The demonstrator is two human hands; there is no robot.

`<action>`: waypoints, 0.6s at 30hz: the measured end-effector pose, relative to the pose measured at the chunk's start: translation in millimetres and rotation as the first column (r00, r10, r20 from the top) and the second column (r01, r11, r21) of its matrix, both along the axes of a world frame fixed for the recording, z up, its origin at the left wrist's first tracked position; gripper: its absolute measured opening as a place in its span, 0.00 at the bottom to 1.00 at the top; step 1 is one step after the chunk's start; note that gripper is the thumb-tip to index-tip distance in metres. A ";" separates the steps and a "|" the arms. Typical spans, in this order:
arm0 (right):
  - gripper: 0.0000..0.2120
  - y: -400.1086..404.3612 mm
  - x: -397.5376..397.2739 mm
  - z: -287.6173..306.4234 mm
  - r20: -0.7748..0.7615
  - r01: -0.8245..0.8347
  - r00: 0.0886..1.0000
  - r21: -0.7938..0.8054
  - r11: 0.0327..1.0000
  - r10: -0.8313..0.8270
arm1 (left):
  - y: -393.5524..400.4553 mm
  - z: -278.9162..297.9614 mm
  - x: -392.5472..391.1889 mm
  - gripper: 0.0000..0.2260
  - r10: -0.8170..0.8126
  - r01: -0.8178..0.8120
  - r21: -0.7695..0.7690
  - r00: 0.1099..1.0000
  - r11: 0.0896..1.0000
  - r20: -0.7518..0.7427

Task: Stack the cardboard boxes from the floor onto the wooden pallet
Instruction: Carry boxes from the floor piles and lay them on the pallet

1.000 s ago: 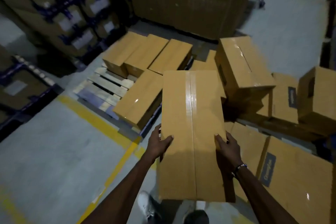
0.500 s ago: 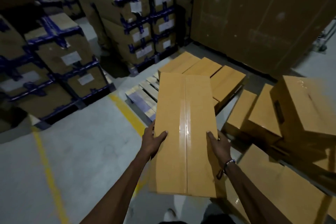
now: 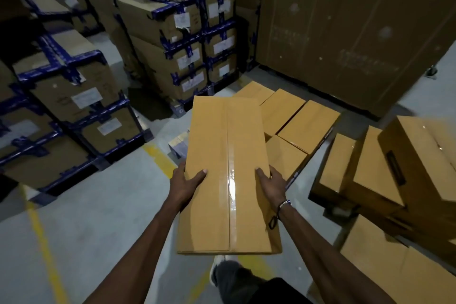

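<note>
I carry a long tan cardboard box [image 3: 228,175] with a clear tape seam along its top, held flat in front of me. My left hand [image 3: 183,184] grips its left edge, thumb on top. My right hand [image 3: 270,184] grips its right edge the same way. The carried box hides most of the wooden pallet [image 3: 178,144], of which only a corner shows at its left. Several tan boxes [image 3: 303,122] lie flat on the pallet beyond it. More tan boxes [image 3: 370,170] sit in a loose pile on the floor at the right.
Stacks of brown cartons with blue tape [image 3: 170,39] fill the left and back. A tall cardboard crate [image 3: 350,29] stands at the back right. Yellow lines [image 3: 158,158] mark the grey concrete floor. My shoe [image 3: 219,269] shows below the box.
I have turned left and stepped nearer with the box. The pallet now lies behind the box's far end, and the floor pile has slid to the right edge of view.
</note>
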State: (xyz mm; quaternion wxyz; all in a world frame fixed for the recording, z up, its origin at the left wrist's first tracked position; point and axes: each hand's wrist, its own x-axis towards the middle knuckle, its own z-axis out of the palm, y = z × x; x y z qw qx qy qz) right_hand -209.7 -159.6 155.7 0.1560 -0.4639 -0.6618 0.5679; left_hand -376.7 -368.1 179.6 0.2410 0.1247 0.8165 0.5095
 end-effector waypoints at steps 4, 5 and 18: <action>0.20 18.8 -76.7 -13.3 0.007 0.042 0.999 -0.002 0.999 -0.042 | 25.9 1.6 -82.3 0.25 -0.082 0.082 -0.009 0.995 0.997 -0.061; 0.20 23.1 -95.1 -13.7 0.004 0.050 0.999 -0.010 0.999 -0.050 | 32.1 0.1 -103.3 0.27 -0.099 0.097 -0.026 0.993 0.995 -0.059; 0.19 69.7 -253.7 -12.9 0.029 0.191 0.981 -0.059 0.980 -0.190 | 108.5 -55.2 -330.5 0.45 -0.238 0.219 -0.228 0.970 0.949 -0.058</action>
